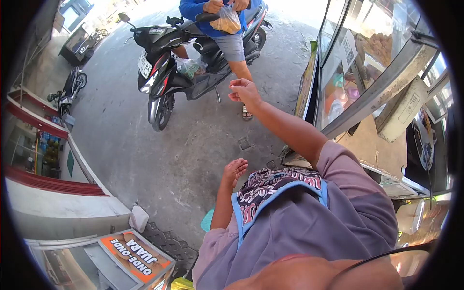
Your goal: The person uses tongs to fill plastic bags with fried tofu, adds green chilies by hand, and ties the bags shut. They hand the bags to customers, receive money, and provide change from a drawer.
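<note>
My right hand (244,92) reaches out in front of me, its fingers curled toward the thumb; whatever lies between the fingertips, if anything, is too small to name. It is nearest to the leg of a person in blue (232,48) beside a black scooter (205,87). That person's hands hold a clear plastic bag (226,21) with yellowish contents. Lower, near my patterned apron (275,186), my left hand (235,170) is raised with loosely bent fingers and nothing visible in it. Another plastic bag (188,66) hangs at the scooter's front.
A glass food case (357,63) with a metal frame stands at the right. At the lower left is a stall with an orange sign (136,256). A second motorbike (72,89) is parked at the left on the grey pavement (193,140).
</note>
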A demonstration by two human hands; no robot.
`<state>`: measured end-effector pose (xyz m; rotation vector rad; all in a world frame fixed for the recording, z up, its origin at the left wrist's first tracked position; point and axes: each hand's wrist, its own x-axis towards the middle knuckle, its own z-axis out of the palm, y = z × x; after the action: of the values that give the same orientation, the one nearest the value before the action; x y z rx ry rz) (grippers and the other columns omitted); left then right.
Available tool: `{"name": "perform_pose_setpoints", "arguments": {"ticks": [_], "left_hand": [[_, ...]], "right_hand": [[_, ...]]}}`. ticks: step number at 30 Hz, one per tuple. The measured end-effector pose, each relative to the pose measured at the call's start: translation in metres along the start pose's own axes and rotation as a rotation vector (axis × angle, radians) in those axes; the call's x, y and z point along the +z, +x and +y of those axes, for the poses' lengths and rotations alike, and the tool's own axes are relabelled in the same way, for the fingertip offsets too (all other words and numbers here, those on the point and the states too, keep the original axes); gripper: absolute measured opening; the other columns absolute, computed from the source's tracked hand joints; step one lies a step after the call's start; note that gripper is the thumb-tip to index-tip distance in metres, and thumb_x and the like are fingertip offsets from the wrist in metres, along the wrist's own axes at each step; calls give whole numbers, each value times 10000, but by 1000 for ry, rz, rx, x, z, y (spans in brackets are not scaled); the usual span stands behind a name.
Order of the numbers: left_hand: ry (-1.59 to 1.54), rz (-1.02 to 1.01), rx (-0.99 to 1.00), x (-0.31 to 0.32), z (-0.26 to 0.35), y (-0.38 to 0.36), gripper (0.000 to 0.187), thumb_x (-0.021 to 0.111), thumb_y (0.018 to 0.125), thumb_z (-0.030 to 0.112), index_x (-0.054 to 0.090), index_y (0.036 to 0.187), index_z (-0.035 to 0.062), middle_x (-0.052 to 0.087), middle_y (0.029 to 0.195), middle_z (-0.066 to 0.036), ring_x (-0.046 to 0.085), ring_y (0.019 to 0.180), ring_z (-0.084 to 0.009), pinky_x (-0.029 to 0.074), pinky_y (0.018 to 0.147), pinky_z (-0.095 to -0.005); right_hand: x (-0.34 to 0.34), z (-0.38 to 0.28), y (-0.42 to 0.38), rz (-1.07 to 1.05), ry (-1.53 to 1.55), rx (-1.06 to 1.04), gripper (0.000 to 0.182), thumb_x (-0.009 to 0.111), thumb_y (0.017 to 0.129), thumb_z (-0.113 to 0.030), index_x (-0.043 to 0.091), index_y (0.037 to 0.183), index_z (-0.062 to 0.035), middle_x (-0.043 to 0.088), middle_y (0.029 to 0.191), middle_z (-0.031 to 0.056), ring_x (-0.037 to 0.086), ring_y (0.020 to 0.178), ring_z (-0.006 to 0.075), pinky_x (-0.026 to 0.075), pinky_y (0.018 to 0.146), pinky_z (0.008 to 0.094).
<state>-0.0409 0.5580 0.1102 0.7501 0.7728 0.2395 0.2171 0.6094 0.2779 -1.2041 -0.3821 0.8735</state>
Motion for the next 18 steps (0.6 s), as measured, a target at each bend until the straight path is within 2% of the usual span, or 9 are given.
{"name": "perform_pose_setpoints", "arguments": {"ticks": [5,8,11,14,18], "left_hand": [[-42,121,41,-77,22,15,236,630,904,256,593,1016,51,673,981,-79,660,841,-147,537,714,-268],[-105,204,75,-110,31,23,232,625,906,260,591,1004,53,673,974,-85,661,827,-159,537,706,-275],[-148,262,69,-117,38,30,236,621,908,258,588,1012,48,672,973,-87,660,824,-166,534,707,-280],[-140,274,20,-114,40,32,246,617,911,256,586,1028,41,671,975,-88,657,832,-168,530,718,-283],[-134,234,-63,-101,41,36,261,607,918,253,580,1053,31,667,992,-100,652,863,-176,525,746,-291]], "right_hand": [[-34,-14,98,201,-272,-87,276,653,823,-98,555,1071,-24,621,896,76,645,675,165,533,605,299],[-62,-37,139,279,-291,-75,408,701,797,-107,512,1146,-15,607,967,93,650,702,174,533,596,294],[-82,-66,170,291,-326,-102,728,781,737,-144,380,1326,6,546,1189,147,652,728,179,536,595,291],[-83,-87,196,377,-532,-143,1037,847,671,-218,193,1439,19,400,1394,169,651,740,186,541,601,296],[-77,-105,234,260,-559,-79,1217,882,616,-314,78,1467,20,304,1479,169,652,764,190,523,589,305]]}}
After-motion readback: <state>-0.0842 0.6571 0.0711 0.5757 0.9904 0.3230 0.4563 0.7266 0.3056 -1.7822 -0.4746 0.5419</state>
